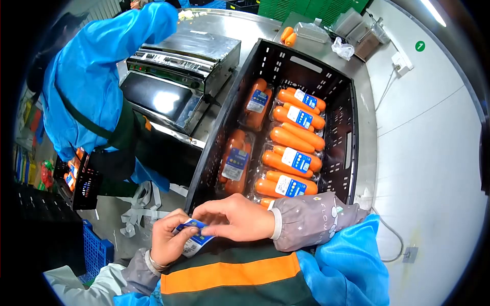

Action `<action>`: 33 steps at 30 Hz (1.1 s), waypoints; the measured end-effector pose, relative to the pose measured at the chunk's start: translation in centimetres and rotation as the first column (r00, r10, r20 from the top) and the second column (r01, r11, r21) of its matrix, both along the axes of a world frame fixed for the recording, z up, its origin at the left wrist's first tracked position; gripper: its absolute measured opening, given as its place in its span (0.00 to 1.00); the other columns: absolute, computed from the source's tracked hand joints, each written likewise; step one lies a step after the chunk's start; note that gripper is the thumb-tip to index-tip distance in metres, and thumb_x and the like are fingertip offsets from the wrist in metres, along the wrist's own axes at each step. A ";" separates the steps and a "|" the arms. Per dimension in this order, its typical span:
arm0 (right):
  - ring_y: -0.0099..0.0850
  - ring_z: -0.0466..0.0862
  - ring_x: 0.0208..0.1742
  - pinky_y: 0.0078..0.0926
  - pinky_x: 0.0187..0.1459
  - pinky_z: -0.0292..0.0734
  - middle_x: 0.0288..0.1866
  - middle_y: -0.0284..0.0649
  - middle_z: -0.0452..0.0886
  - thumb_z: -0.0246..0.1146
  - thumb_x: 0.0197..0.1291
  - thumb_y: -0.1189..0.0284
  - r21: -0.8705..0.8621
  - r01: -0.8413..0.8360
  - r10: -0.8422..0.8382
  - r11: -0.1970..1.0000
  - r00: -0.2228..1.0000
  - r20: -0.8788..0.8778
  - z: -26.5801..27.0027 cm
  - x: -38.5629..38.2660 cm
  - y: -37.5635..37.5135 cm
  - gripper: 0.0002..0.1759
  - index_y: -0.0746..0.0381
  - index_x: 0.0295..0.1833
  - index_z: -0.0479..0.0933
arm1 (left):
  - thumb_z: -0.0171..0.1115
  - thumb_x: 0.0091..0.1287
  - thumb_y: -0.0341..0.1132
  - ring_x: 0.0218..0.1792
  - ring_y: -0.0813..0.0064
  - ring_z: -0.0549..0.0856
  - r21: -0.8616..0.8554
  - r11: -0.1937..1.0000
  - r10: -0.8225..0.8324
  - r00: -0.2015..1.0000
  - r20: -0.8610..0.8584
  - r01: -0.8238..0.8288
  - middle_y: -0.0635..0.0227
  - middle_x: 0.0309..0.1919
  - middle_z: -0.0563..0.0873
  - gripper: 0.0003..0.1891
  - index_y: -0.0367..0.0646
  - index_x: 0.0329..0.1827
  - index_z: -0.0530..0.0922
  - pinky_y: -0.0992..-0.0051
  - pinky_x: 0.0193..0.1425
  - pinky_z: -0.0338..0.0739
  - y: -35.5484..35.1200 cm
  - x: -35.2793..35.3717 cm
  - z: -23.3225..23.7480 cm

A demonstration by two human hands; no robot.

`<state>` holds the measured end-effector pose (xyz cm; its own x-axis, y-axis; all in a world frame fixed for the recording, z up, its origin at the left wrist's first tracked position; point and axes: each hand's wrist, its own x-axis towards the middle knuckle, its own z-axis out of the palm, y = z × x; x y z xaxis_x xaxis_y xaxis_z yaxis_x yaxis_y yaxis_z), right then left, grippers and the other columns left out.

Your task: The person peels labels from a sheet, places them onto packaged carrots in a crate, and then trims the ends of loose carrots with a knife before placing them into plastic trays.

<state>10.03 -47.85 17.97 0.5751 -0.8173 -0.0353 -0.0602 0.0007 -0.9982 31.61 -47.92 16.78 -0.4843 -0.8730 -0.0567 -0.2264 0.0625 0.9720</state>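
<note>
Close to my body, my left hand (171,237) pinches a blue and white label (193,248) between thumb and fingers. My right hand (237,218) closes on the same label from the other side, its fingertips at the upper edge. Just beyond my hands stands a black crate (206,171) holding several clear-wrapped packs of carrots. One carrot pack (289,184) lies near my right forearm and bears a blue and white label. The middle carrot pack (296,137) shows no label on top. At the crate's left side lies another labelled pack (236,162).
A metal wrapping machine (184,66) stands left of the crate. A person in a blue sleeve (102,81) works beside it. White strips (140,206) hang at lower left, near a blue basket (96,250). Loose carrots (288,36) and plastic trays (312,32) sit at the back.
</note>
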 end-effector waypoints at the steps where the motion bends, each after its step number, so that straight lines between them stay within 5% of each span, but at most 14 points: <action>1: 0.26 0.84 0.38 0.20 0.43 0.78 0.36 0.41 0.83 0.66 0.56 0.73 0.013 0.011 -0.011 1.000 0.999 -0.041 0.1 0.2 0.1 0.14 0.66 0.47 0.76 | 0.66 0.52 0.23 0.26 0.84 0.75 0.063 0.998 0.016 1.000 -0.007 -0.016 0.69 0.24 0.80 0.05 0.34 0.25 0.77 0.81 0.30 0.68 0.1 0.2 -0.1; 4: 0.25 0.83 0.37 0.21 0.40 0.78 0.33 0.39 0.82 0.67 0.52 0.76 0.101 0.019 -0.014 0.995 0.999 -0.047 -0.3 0.7 0.2 0.13 0.66 0.44 0.77 | 0.69 0.51 0.25 0.22 0.88 0.70 0.198 0.980 0.030 0.998 -0.055 -0.018 0.74 0.17 0.76 0.12 0.37 0.18 0.72 0.82 0.25 0.65 0.4 0.5 -0.5; 6: 0.25 0.82 0.36 0.21 0.40 0.78 0.32 0.39 0.82 0.67 0.50 0.78 -0.114 -0.017 0.004 0.993 0.993 -0.118 -0.8 0.0 -0.3 0.13 0.66 0.44 0.77 | 0.71 0.49 0.25 0.21 0.90 0.67 0.229 0.973 -0.007 0.992 -0.124 0.035 0.77 0.14 0.73 0.17 0.38 0.14 0.68 0.82 0.23 0.64 0.4 1.3 -1.6; 8: 0.27 0.82 0.37 0.23 0.39 0.78 0.33 0.38 0.82 0.66 0.46 0.81 -0.262 0.064 -0.112 0.963 0.978 -0.175 -3.3 -3.9 -2.4 0.14 0.65 0.42 0.78 | 0.73 0.48 0.26 0.23 0.89 0.76 0.282 0.956 -0.085 0.996 0.019 0.076 0.71 0.18 0.82 0.08 0.33 0.21 0.80 0.84 0.25 0.70 0.2 2.9 -1.3; 9: 0.27 0.82 0.37 0.24 0.39 0.78 0.34 0.37 0.82 0.65 0.48 0.81 -0.016 0.251 -0.250 0.968 0.952 -0.177 -4.7 -8.3 -3.8 0.13 0.65 0.43 0.78 | 0.73 0.48 0.26 0.24 0.87 0.78 0.319 0.947 -0.070 0.995 0.076 0.042 0.68 0.21 0.84 0.07 0.33 0.26 0.82 0.84 0.28 0.72 0.4 4.0 -1.4; 11: 0.26 0.81 0.34 0.23 0.35 0.78 0.36 0.38 0.81 0.59 0.55 0.79 0.075 0.647 -0.547 0.759 0.695 -0.466 -5.0 -17.3 -5.6 0.10 0.65 0.44 0.77 | 0.73 0.49 0.26 0.26 0.84 0.82 0.385 0.923 -0.089 0.982 0.165 0.019 0.64 0.25 0.87 0.09 0.32 0.32 0.85 0.83 0.31 0.76 0.2 7.0 -2.6; 13: 0.24 0.78 0.28 0.18 0.26 0.74 0.31 0.36 0.79 0.57 0.61 0.75 0.420 0.826 -0.839 0.377 0.496 -0.223 -11.2 -25.8 -6.0 0.07 0.63 0.44 0.74 | 0.73 0.50 0.26 0.26 0.82 0.83 0.461 0.887 -0.118 0.981 0.154 0.034 0.65 0.25 0.86 0.09 0.32 0.32 0.84 0.83 0.32 0.76 0.8 9.3 -3.9; 16: 0.21 0.74 0.18 0.17 0.17 0.72 0.27 0.33 0.78 0.61 0.59 0.72 0.274 0.945 -0.850 0.180 0.289 -0.439 -14.6 -28.5 -6.7 0.07 0.62 0.43 0.75 | 0.73 0.50 0.26 0.25 0.84 0.82 0.401 0.916 -0.013 0.999 0.031 0.000 0.68 0.22 0.85 0.08 0.32 0.31 0.84 0.84 0.31 0.75 2.3 8.5 -5.5; 20: 0.20 0.67 0.10 0.16 0.13 0.67 0.19 0.29 0.74 0.66 0.54 0.71 0.155 0.970 -0.811 0.189 0.243 -0.532 -16.7 -27.9 -7.7 0.07 0.61 0.34 0.77 | 0.72 0.52 0.29 0.23 0.89 0.73 0.433 0.896 -0.167 0.977 0.129 0.096 0.70 0.22 0.82 0.09 0.31 0.27 0.81 0.84 0.25 0.66 2.4 8.3 -5.0; 23: 0.23 0.75 0.13 0.23 0.16 0.71 0.25 0.37 0.81 0.71 0.47 0.71 -0.205 0.899 -0.608 0.386 0.081 -0.790 -18.4 -28.5 -7.7 0.08 0.61 0.27 0.79 | 0.72 0.53 0.28 0.23 0.89 0.75 0.326 0.924 -0.241 0.967 0.083 0.202 0.70 0.21 0.83 0.09 0.31 0.30 0.82 0.85 0.26 0.68 2.5 9.2 -6.1; 26: 0.42 0.84 0.32 0.34 0.36 0.79 0.31 0.51 0.83 0.74 0.42 0.60 -0.570 0.568 -0.610 0.593 -0.145 -0.779 -17.3 -27.8 -7.0 0.20 0.65 0.32 0.80 | 0.72 0.53 0.28 0.27 0.88 0.78 0.527 0.848 -0.115 0.990 0.085 0.054 0.67 0.25 0.85 0.09 0.31 0.32 0.83 0.85 0.31 0.71 3.8 8.5 -4.7; 28: 0.49 0.82 0.41 0.37 0.43 0.77 0.35 0.54 0.82 0.75 0.39 0.57 -0.630 0.551 -0.591 0.547 -0.278 -0.757 -14.5 -26.5 -7.4 0.25 0.64 0.38 0.79 | 0.71 0.55 0.28 0.30 0.87 0.80 0.542 0.840 -0.076 0.995 0.072 0.025 0.66 0.29 0.87 0.09 0.31 0.34 0.83 0.84 0.35 0.74 4.9 9.3 -5.8; 31: 0.42 0.81 0.30 0.37 0.34 0.76 0.28 0.44 0.80 0.73 0.42 0.62 -0.494 0.647 -0.715 0.581 0.115 -0.689 -18.2 -29.8 -8.5 0.20 0.63 0.33 0.74 | 0.68 0.57 0.27 0.32 0.86 0.80 0.553 0.832 0.036 0.999 0.025 -0.044 0.68 0.31 0.86 0.08 0.32 0.37 0.83 0.81 0.39 0.76 6.0 9.8 -7.1; 33: 0.35 0.81 0.36 0.35 0.38 0.76 0.33 0.44 0.81 0.70 0.47 0.65 -0.508 0.435 -0.638 0.743 0.232 -0.735 -21.8 -30.6 -8.4 0.17 0.63 0.38 0.74 | 0.69 0.58 0.31 0.33 0.86 0.80 0.493 0.855 0.139 0.987 0.083 -0.162 0.70 0.31 0.86 0.10 0.33 0.39 0.82 0.80 0.40 0.77 6.5 10.2 -8.2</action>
<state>-20.52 -56.29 -3.81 -0.2527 -0.9673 -0.0231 -0.8821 0.2401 -0.4052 41.84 -41.38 8.61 -0.3362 -0.7852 -0.5200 -0.2362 -0.4642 0.8536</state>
